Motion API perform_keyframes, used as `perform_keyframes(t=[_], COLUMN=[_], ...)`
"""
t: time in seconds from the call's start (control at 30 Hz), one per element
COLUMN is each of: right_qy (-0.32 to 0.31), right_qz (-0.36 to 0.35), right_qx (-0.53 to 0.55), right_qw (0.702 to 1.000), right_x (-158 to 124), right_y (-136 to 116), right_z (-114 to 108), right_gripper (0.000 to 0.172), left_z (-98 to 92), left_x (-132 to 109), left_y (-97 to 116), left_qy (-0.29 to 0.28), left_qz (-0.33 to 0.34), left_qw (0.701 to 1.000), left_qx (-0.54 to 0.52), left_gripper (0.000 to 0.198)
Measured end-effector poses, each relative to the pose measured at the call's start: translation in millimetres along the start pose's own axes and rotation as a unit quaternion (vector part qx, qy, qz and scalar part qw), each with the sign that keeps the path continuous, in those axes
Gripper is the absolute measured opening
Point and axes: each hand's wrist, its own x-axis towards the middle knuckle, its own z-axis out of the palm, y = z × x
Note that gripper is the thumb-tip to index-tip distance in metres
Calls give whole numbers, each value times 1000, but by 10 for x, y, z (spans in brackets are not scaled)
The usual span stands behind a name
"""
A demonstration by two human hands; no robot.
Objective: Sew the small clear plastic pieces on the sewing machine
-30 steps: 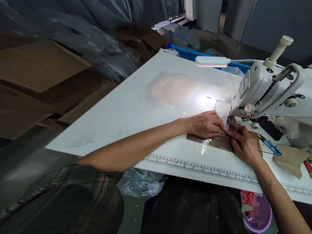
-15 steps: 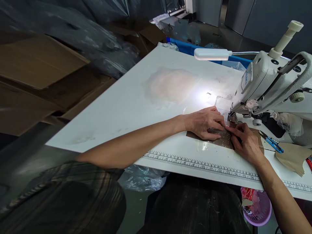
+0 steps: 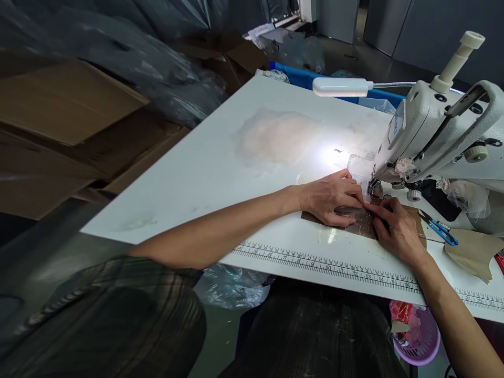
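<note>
My left hand (image 3: 329,198) rests just left of the presser foot (image 3: 372,185) of a white sewing machine (image 3: 427,128), its fingers bent down and pressed together. From the right, my right hand (image 3: 397,231) reaches in, with index finger and thumb drawn together. The fingertips of both hands meet in front of the needle. Whatever lies between them is too small and covered to make out. Under the hands is a brown sheet (image 3: 364,227), with shiny clear tape over its front part. A clear plate (image 3: 359,166) lies behind my left fingers.
Blue-handled thread snips (image 3: 441,230) and a tan paper piece (image 3: 472,249) lie right of my right hand, near a black phone (image 3: 441,201). A printed ruler (image 3: 326,266) runs along the table's front edge. Below hangs a purple basket (image 3: 427,341). Cardboard boxes (image 3: 66,100) stand left.
Both hands stay almost in place at the needle. The view has shifted slightly. No hold has visibly changed.
</note>
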Motion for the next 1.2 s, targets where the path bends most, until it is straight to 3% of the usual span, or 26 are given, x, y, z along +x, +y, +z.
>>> perform_keyframes(t=[0.3, 0.5, 0.87, 1.2], right_qy=[9, -6, -30, -62], right_qz=[8, 8, 1, 42], right_qx=[-5, -4, -47, -101], right_qw=[1000, 1000, 998, 992], right_x=[-4, 3, 19, 63], right_y=[5, 15, -43, -109], right_z=[18, 12, -48, -43], right_gripper=[37, 37, 39, 38], left_z=[25, 35, -1, -19], left_x=[15, 4, 37, 19], left_y=[-16, -32, -3, -12], left_qy=[-7, 19, -39, -65], left_qz=[6, 13, -27, -36], left_qw=[1000, 999, 999, 997], left_qx=[-22, -39, -20, 2], left_gripper=[26, 25, 23, 32])
